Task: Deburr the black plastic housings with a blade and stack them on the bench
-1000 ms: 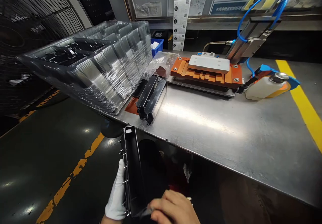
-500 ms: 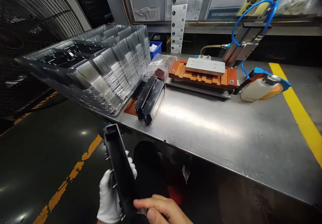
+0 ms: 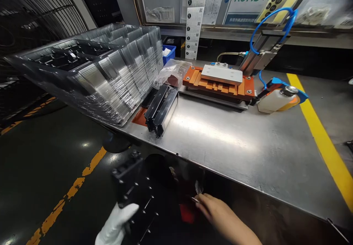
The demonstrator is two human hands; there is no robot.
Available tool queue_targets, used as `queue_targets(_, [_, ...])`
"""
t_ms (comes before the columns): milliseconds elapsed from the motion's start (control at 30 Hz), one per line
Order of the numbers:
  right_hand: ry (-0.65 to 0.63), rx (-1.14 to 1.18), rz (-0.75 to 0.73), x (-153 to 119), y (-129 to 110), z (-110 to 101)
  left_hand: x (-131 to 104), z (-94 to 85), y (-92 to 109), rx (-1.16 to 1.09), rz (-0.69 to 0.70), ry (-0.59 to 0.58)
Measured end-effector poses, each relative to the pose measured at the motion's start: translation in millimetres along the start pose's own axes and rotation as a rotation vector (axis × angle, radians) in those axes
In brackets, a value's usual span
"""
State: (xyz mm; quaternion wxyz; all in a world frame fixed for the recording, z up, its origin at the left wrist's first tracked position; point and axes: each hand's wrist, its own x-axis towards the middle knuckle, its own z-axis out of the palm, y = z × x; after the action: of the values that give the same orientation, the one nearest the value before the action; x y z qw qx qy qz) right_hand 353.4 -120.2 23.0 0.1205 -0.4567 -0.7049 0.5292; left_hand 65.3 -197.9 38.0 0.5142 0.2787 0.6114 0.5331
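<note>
A black plastic housing (image 3: 135, 186), studded with bright pins, is held at a tilt in front of the bench (image 3: 217, 134), below its near edge; its lower part sinks into the dark background, so where it ends is hard to make out. The left hand (image 3: 117, 221), in a white glove cut off at the bottom of the view, is clamped on it: the thumb shows against the side, while the other fingers are mostly hidden. The bare right hand (image 3: 211, 208) is well apart from the housing, its fingers drawn together on a pale sliver (image 3: 195, 200) too blurred and small to identify. Behind that hand, a red patch (image 3: 187, 212) shows in the gloom, its nature unclear. On the bench, two similar black housings (image 3: 161, 109) lie side by side, partly over a reddish-brown sheet mostly covered by them and by a stack of clear plastic trays (image 3: 124, 83). The top tray holds black parts, hard to separate in shadow. Beyond the housings, a crumpled clear bag (image 3: 176, 68) partly hides the base of a blue bin (image 3: 168, 55). To its right stands an orange fixture (image 3: 193, 76) under a silver plate (image 3: 222, 74), with a white bottle (image 3: 277, 100) just beside it.
</note>
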Motion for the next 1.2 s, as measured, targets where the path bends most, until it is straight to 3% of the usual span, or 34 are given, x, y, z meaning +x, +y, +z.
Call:
queue_targets(100, [0.073, -0.063, 0.017, 4.6, 9.2, -3.8, -3.3, 11.4, -7.0, 0.415, 0.168, 0.005])
queue_targets(200, [0.128, 0.018, 0.038, 5.8, -11.9, -7.6, -11.1, 19.3, -16.8, 0.950, 0.457, -0.024])
queue_targets(333, [0.124, 0.089, -0.049, 9.1, -47.9, -9.2, -21.0, 20.3, -25.4, 1.189, 0.631, -0.074])
queue_targets(433, [0.152, 0.045, -0.141, 13.9, -57.3, -4.2, -21.8, 18.5, -28.1, 1.261, 0.691, -0.062])
queue_targets(600, [0.335, -0.114, -0.290, 16.8, -56.5, 5.5, -19.1, 15.6, -32.4, 1.312, 0.718, -0.064])
queue_targets(800, [0.408, -0.185, -0.348, 14.5, -58.0, 9.9, -18.1, 9.1, -35.5, 1.284, 0.755, -0.063])
queue_targets(1000, [0.331, -0.089, -0.324, 10.5, -58.2, 10.5, -12.5, -1.2, -47.0, 1.245, 0.681, -0.088])
queue_targets(1200, [0.254, -0.069, -0.322, 7.4, -54.1, 17.3, -17.6, 7.4, -44.8, 1.157, 0.589, -0.093])
